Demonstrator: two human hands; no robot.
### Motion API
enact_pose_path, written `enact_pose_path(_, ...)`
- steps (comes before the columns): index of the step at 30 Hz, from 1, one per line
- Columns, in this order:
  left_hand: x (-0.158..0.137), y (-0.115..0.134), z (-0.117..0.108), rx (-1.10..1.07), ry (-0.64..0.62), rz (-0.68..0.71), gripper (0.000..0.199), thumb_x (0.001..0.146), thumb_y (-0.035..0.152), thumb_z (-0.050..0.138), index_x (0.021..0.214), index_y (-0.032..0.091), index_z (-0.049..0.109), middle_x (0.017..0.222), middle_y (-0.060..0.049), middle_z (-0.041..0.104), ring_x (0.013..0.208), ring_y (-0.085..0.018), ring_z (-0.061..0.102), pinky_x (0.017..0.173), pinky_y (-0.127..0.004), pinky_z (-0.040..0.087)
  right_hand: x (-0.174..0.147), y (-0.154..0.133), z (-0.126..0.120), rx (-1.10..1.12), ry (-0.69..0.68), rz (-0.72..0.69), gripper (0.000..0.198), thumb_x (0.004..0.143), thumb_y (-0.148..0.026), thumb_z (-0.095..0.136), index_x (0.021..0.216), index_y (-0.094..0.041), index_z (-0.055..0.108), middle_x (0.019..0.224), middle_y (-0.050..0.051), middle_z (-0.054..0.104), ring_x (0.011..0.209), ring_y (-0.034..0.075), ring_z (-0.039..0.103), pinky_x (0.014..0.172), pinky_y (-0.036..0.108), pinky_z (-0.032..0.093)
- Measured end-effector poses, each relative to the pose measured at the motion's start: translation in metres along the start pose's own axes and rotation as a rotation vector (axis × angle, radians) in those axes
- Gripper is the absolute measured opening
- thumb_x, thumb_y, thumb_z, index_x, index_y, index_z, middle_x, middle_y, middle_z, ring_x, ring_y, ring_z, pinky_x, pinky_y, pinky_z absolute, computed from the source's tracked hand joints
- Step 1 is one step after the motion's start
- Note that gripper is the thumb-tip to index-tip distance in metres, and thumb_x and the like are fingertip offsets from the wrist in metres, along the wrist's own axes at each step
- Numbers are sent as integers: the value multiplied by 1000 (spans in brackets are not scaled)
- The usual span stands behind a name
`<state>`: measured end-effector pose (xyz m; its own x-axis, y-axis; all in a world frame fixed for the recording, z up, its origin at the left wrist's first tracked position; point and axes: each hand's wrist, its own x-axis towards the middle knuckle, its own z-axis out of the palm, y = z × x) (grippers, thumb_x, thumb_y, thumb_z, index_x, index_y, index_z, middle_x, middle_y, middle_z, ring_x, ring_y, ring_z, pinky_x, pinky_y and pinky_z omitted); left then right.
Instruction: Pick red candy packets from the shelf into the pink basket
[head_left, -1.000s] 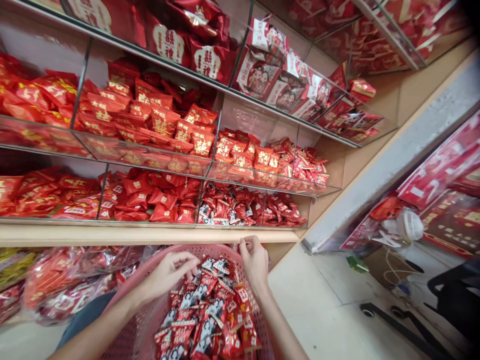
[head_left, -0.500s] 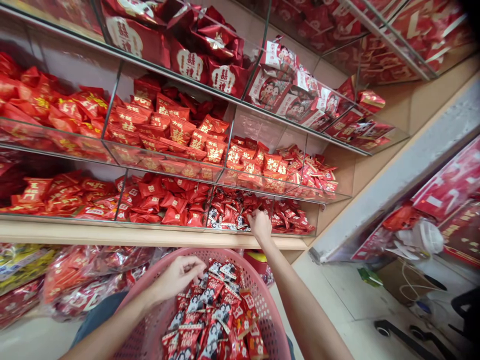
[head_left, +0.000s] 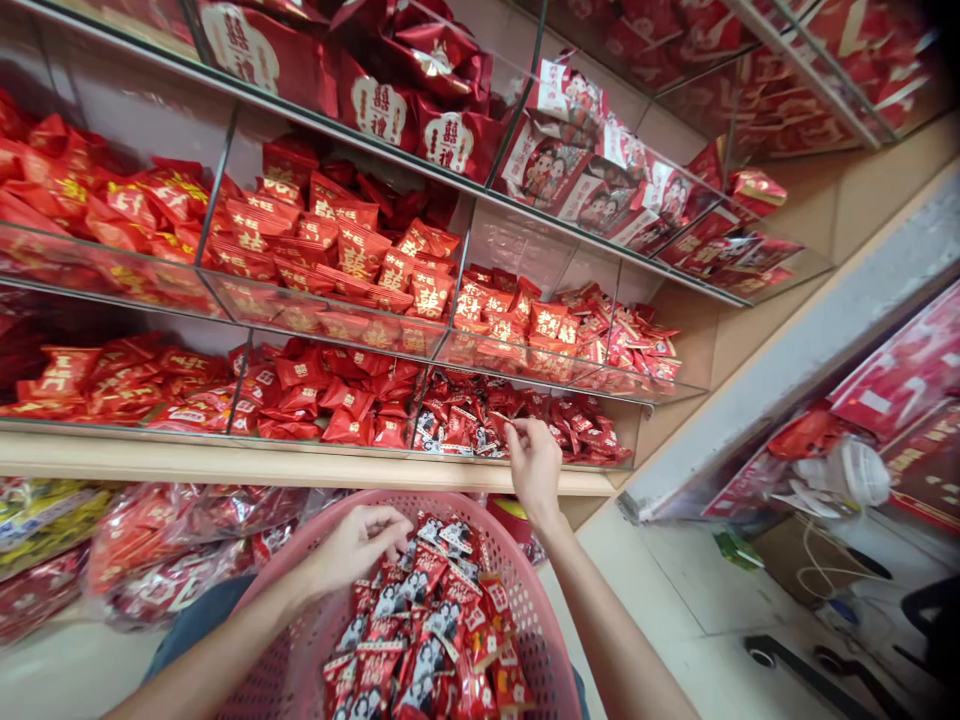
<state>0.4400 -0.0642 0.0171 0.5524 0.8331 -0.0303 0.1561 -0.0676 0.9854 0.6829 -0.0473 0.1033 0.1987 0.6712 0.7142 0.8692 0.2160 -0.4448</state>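
My right hand [head_left: 535, 470] is at the front of the bottom shelf's right-hand compartment, thumb and fingers pinched on a small red wrapped candy [head_left: 500, 426], partly hidden by the fingertips. Around it lie red-and-white wrapped candies [head_left: 457, 430] printed with black-and-white figures. Below, a pink perforated plastic basket [head_left: 553, 620] stands between my legs, holding a heap of similar wrapped candies [head_left: 424, 620]. My left hand [head_left: 364, 545] hovers at the heap's upper left edge, inside the basket rim. Its fingers are loosely bent and apart, with nothing visible in them.
Clear dividers and front panels split the shelves [head_left: 187, 460] into compartments of red packets [head_left: 360, 250]. Larger gift bags [head_left: 382, 110] fill the upper shelf. Bagged goods [head_left: 165, 550] lie under the shelf at left. A grey wall edge [head_left: 720, 400] and black chair base [head_left: 810, 670] are at right.
My right hand has shifted slightly right and turned, drawing back a little from the candies in the compartment. My left hand stays over the basket, barely moved. The view has shifted slightly.
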Motion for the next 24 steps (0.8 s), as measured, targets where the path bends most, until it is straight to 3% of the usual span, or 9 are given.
enact_pose_path(3, 1, 4, -3, -132, -1, -24, 44, 80, 52, 51, 83, 9, 61, 75, -9, 65, 59, -12, 56, 54, -21, 41, -39, -21, -4, 139, -36, -179, 18, 90, -24, 43, 93, -18, 60, 89, 7, 61, 80, 16, 57, 71, 28, 46)
enact_pose_path(6, -2, 9, -5, -420, -69, -126, 50, 83, 54, 45, 100, 8, 58, 90, -15, 65, 71, -17, 61, 63, -25, 45, -85, -32, 2, 114, -150, -354, 20, 90, -16, 42, 104, -18, 58, 99, 9, 62, 93, 17, 59, 78, 29, 48)
enact_pose_path(10, -7, 15, -4, -680, -163, -223, 44, 83, 56, 43, 98, 15, 51, 86, -7, 61, 74, -18, 62, 64, -26, 46, -128, -34, 14, 143, -283, -486, 27, 89, -11, 44, 113, -18, 53, 108, 10, 61, 100, 17, 58, 85, 28, 49)
enact_pose_path(14, -8, 16, 0, -601, -54, -139, 25, 78, 38, 63, 84, 17, 50, 79, 1, 51, 67, -10, 53, 58, -19, 42, -140, -36, 18, 181, -341, -464, 29, 89, -9, 41, 113, -18, 53, 111, 11, 59, 103, 17, 57, 85, 28, 51)
enact_pose_path(20, -7, 13, -1, -503, -38, -72, 27, 79, 36, 61, 95, 15, 56, 92, -4, 55, 77, -11, 53, 64, -18, 41, -144, -40, 19, 204, -377, -366, 25, 86, -16, 51, 111, -18, 52, 117, 13, 54, 107, 20, 54, 89, 34, 49)
enact_pose_path(24, -6, 10, -2, -511, -15, -132, 27, 77, 37, 64, 91, 16, 54, 84, -1, 53, 71, -10, 52, 64, -20, 43, -150, -36, 21, 213, -368, -339, 20, 87, -13, 48, 105, -20, 54, 113, 11, 55, 102, 19, 55, 86, 33, 50)
